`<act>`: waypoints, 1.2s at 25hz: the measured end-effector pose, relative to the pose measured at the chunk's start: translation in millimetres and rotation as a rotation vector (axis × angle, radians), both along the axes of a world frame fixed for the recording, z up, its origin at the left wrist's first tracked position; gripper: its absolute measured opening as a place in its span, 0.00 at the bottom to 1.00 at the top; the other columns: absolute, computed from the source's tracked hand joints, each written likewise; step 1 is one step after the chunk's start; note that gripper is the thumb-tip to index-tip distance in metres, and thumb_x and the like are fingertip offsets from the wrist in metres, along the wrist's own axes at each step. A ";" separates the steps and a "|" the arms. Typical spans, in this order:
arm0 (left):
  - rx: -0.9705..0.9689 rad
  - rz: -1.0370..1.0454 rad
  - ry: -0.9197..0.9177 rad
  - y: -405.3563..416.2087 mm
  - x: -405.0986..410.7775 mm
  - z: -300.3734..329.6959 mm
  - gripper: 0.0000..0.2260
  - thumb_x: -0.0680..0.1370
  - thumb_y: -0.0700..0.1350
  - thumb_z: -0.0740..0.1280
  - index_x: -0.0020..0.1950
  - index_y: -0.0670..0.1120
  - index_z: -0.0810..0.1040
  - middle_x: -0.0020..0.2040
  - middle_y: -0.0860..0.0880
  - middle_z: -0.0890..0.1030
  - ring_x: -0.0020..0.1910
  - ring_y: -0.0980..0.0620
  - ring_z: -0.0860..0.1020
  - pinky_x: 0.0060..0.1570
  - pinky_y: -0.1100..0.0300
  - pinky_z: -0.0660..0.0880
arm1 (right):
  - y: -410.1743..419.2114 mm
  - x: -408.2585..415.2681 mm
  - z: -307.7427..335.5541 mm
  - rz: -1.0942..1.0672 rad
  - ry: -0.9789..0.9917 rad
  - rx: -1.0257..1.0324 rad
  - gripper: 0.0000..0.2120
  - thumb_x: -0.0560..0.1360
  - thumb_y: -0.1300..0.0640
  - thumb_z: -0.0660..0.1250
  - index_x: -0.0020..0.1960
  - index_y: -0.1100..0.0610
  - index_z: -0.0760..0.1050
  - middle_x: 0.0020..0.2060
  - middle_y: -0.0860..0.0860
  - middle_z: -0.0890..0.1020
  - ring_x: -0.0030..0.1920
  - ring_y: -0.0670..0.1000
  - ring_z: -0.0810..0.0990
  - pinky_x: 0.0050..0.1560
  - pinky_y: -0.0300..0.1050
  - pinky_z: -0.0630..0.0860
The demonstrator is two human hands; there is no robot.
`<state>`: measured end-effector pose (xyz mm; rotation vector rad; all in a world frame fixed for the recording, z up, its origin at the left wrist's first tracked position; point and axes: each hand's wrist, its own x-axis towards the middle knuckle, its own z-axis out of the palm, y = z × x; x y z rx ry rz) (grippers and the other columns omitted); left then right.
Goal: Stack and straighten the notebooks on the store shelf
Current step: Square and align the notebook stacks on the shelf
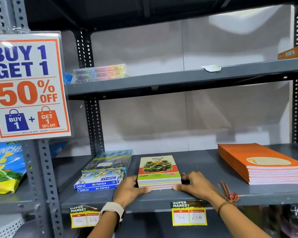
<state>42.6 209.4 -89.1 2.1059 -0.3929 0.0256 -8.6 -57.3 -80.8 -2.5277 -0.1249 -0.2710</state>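
Observation:
A small stack of notebooks (157, 169) with a green car on the top cover lies on the grey shelf (205, 194), near its front edge. My left hand (129, 190) presses against the stack's left side with the thumb along its front. My right hand (194, 184) holds the stack's right side in the same way. The stack looks squared and flat. A second, larger stack of orange notebooks (263, 164) lies on the same shelf to the right, apart from my hands.
Boxes of oil pastels (100, 183) with a flat pack on top sit just left of my left hand. A clear case of coloured pens (101, 72) rests on the upper shelf. Price tags (188, 213) hang from the shelf front. A sale sign (27, 86) and snack bag (5, 169) are at left.

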 end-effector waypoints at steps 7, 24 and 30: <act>-0.032 -0.069 0.018 2.1 10.2 1.1 0.21 0.63 0.52 0.79 0.54 0.51 0.83 0.51 0.55 0.86 0.54 0.56 0.83 0.65 0.50 0.73 | 5.1 -1.6 -2.8 -0.053 -0.061 -0.113 0.27 0.67 0.28 0.62 0.59 0.40 0.78 0.44 0.42 0.85 0.42 0.44 0.81 0.43 0.46 0.80; 0.295 0.035 -0.062 -0.3 5.0 1.9 0.39 0.71 0.73 0.56 0.78 0.58 0.54 0.75 0.58 0.67 0.73 0.52 0.66 0.71 0.48 0.65 | 9.6 -0.1 6.4 0.118 0.025 -0.175 0.33 0.74 0.28 0.43 0.76 0.38 0.53 0.71 0.42 0.71 0.66 0.49 0.75 0.61 0.47 0.72; 0.343 0.052 -0.120 -2.2 3.9 3.6 0.27 0.73 0.71 0.54 0.70 0.66 0.63 0.66 0.62 0.76 0.66 0.53 0.74 0.63 0.50 0.72 | 13.9 -0.8 7.4 0.088 0.005 -0.219 0.29 0.77 0.33 0.44 0.75 0.41 0.54 0.68 0.44 0.76 0.62 0.49 0.78 0.56 0.46 0.73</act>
